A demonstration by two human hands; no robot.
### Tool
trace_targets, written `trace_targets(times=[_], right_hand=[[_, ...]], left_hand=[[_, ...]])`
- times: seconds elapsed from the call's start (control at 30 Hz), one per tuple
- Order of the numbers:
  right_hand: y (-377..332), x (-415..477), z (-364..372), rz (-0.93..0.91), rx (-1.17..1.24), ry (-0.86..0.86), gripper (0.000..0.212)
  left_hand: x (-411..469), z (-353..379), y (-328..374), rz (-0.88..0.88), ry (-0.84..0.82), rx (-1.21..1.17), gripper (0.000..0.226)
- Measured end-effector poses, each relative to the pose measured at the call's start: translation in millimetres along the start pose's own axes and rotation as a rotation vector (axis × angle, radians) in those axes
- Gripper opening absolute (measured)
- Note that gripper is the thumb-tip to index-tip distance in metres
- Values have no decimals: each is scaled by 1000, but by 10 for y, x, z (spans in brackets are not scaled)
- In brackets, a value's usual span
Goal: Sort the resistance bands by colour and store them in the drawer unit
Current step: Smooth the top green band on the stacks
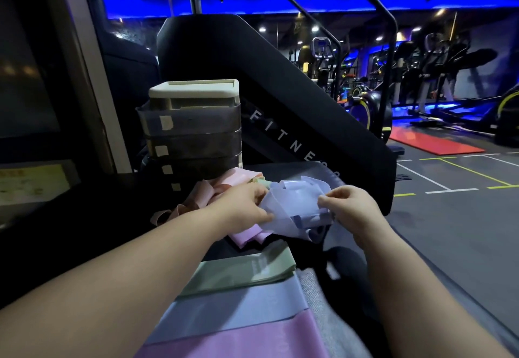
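Note:
A tangled bunch of pale blue resistance bands lies in front of me. My left hand pinches its left edge and my right hand pinches its right side. Under it shows a pink band. More pink and peach bands are heaped at the foot of the drawer unit, which has a cream top, smoky see-through drawers and paper labels. Flat on my lap lie a green band, a blue band and a pink band.
A black stair-climber machine with "FITNESS" lettering stands right behind the drawer unit. Grey gym floor with painted lines opens to the right, with a red mat and exercise bikes further back. A dark window wall is on the left.

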State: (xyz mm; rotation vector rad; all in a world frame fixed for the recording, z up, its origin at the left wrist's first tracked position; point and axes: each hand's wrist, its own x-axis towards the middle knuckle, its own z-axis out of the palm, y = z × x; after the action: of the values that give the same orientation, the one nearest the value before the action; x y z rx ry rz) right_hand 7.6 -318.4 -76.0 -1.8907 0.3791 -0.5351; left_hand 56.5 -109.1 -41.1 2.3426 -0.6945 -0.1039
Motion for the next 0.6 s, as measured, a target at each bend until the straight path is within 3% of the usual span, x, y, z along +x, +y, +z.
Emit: trace_targets(times=[0.07,0.17,0.23,0.3,0.6], right_hand=[[-26,0,-14,-38,63,44,7],[-58,-15,-46,-76,138,56,12],[-57,-25,-69,-57,145,13,11],[-36,-30,-63,-28,99,-48,8],[-10,-24,-16,18,-218,-147,10]], left_hand=[[8,7,17,25,27,-47,10],[8,22,37,60,52,-165,23],[5,30,51,60,59,-187,14],[-1,58,57,43,56,-178,8],[-67,106,107,21,45,-235,31]])
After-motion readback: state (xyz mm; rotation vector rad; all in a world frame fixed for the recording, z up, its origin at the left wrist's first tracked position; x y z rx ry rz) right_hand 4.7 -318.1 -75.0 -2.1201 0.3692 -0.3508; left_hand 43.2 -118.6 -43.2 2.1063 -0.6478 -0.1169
